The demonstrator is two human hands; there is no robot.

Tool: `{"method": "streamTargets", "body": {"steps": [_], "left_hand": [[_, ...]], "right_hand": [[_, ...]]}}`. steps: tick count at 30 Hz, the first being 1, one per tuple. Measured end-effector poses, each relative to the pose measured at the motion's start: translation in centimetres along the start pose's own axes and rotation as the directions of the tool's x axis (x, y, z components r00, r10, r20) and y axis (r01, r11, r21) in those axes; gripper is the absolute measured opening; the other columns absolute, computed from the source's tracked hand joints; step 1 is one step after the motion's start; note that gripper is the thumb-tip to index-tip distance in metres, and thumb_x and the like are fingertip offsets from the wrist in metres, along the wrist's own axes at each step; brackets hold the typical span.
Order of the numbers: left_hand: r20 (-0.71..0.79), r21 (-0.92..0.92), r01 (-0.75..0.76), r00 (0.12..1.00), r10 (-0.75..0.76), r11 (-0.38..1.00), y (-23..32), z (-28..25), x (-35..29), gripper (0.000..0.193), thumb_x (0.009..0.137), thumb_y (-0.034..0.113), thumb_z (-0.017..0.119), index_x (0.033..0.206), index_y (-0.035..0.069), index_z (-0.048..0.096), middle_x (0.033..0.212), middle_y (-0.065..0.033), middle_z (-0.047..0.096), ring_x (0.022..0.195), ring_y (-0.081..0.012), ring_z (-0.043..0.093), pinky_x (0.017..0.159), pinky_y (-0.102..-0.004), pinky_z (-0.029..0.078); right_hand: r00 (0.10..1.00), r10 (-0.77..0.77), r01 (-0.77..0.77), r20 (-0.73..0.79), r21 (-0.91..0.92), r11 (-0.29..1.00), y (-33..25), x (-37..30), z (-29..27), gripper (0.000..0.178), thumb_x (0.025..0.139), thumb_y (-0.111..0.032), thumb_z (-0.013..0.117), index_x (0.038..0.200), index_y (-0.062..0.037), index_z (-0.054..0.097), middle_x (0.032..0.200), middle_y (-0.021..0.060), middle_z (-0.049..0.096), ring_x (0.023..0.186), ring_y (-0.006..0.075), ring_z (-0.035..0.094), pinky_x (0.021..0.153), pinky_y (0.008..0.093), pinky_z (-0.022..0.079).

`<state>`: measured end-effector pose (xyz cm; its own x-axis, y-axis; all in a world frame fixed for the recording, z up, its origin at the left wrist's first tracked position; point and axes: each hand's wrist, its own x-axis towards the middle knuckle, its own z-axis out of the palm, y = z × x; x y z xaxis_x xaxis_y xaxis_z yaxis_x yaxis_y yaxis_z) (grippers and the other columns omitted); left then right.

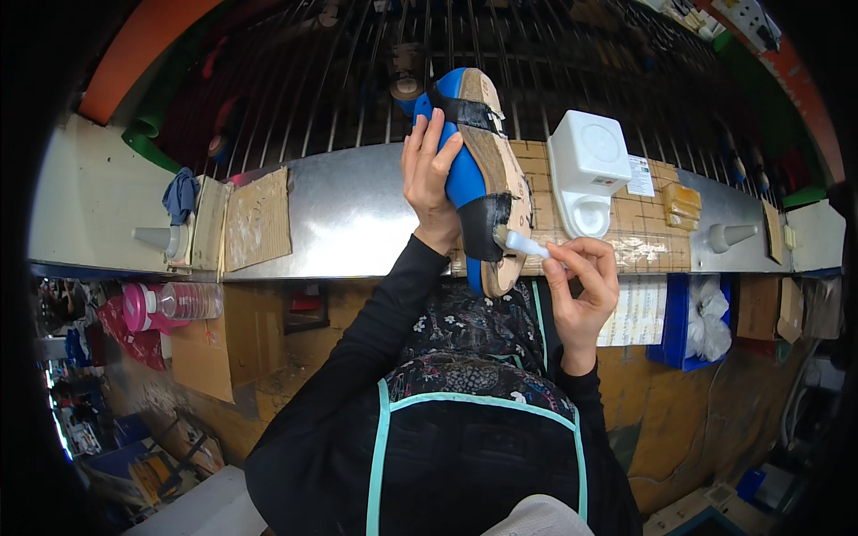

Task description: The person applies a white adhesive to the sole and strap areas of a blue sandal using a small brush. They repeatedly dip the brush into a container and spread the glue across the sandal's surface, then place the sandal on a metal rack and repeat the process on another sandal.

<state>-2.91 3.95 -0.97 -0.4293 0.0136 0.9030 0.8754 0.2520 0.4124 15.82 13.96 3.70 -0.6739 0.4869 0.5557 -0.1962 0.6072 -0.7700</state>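
My left hand [431, 183] grips a blue shoe last [463, 174] from its left side, holding it up over the bench edge with its sole side showing. A tan insole [506, 165] lies along the last, and black straps [483, 225] wrap over its edges near both ends. Pinched in my right hand [583, 290] is a small brush with a white handle [525, 244]. Its bristles touch the insole beside the end of the wide black strap. Right of the last stands a white plastic dispenser [590, 147] with a round cup at its near end.
A metal bench [340, 210] spans the middle, with a rack of metal rods [313, 98] beyond it. Taped cardboard [639, 255] lies under the dispenser, near a yellowish block [682, 205]. Grey cones [733, 236] stick out at both sides. A blue crate [657, 353] with plastic bags sits below right.
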Motion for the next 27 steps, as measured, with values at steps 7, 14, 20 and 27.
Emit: {"method": "streamTargets", "body": {"steps": [7, 14, 20, 27], "left_hand": [[0.027, -0.045, 0.095, 0.995, -0.093, 0.994, 0.4, 0.3, 0.3, 0.048, 0.076, 0.030, 0.076, 0.118, 0.015, 0.058, 0.135, -0.0158, 0.054, 0.129, -0.0389, 0.046, 0.107, -0.0504, 0.033], [0.057, -0.032, 0.090, 0.995, -0.088, 0.995, 0.8, 0.1, 1.1, 0.050, 0.074, 0.028, 0.076, 0.118, 0.012, 0.059, 0.135, -0.0164, 0.054, 0.127, -0.0393, 0.047, 0.106, -0.0500, 0.034], [0.129, -0.010, 0.180, 0.976, -0.177, 0.984, 1.1, -0.2, 0.9, 0.047, 0.074, 0.023, 0.076, 0.116, 0.010, 0.059, 0.133, -0.0168, 0.054, 0.125, -0.0404, 0.049, 0.105, -0.0478, 0.036], [0.149, 0.063, 0.196, 0.968, -0.203, 0.979, 0.2, -0.7, 0.0, 0.049, 0.072, 0.015, 0.076, 0.118, 0.011, 0.059, 0.134, -0.0160, 0.054, 0.125, -0.0420, 0.047, 0.105, -0.0491, 0.036]], "right_hand": [[1.000, 0.008, -0.008, -0.018, 0.029, 1.000, -0.2, -0.5, -0.3, 0.021, 0.076, -0.004, 0.076, 0.096, -0.0063, 0.074, 0.092, 0.0040, 0.059, 0.064, 0.0087, 0.054, 0.070, 0.0220, 0.039], [0.999, -0.002, 0.008, -0.047, 0.126, 0.992, -0.1, 0.6, -0.3, 0.019, 0.077, -0.004, 0.075, 0.096, -0.0036, 0.073, 0.092, 0.0040, 0.058, 0.072, 0.0086, 0.055, 0.064, 0.0220, 0.040], [0.984, 0.179, -0.172, -0.010, 0.216, 0.961, -0.2, 1.1, 0.2, 0.013, 0.083, -0.004, 0.070, 0.096, 0.0004, 0.072, 0.090, 0.0040, 0.056, 0.077, 0.0092, 0.053, 0.064, 0.0216, 0.042], [0.963, 0.256, -0.271, 0.088, 0.281, 0.921, -1.5, -1.9, -0.9, 0.015, 0.083, -0.003, 0.069, 0.097, 0.0014, 0.071, 0.092, 0.0050, 0.056, 0.080, 0.0115, 0.055, 0.068, 0.0227, 0.045]]}}
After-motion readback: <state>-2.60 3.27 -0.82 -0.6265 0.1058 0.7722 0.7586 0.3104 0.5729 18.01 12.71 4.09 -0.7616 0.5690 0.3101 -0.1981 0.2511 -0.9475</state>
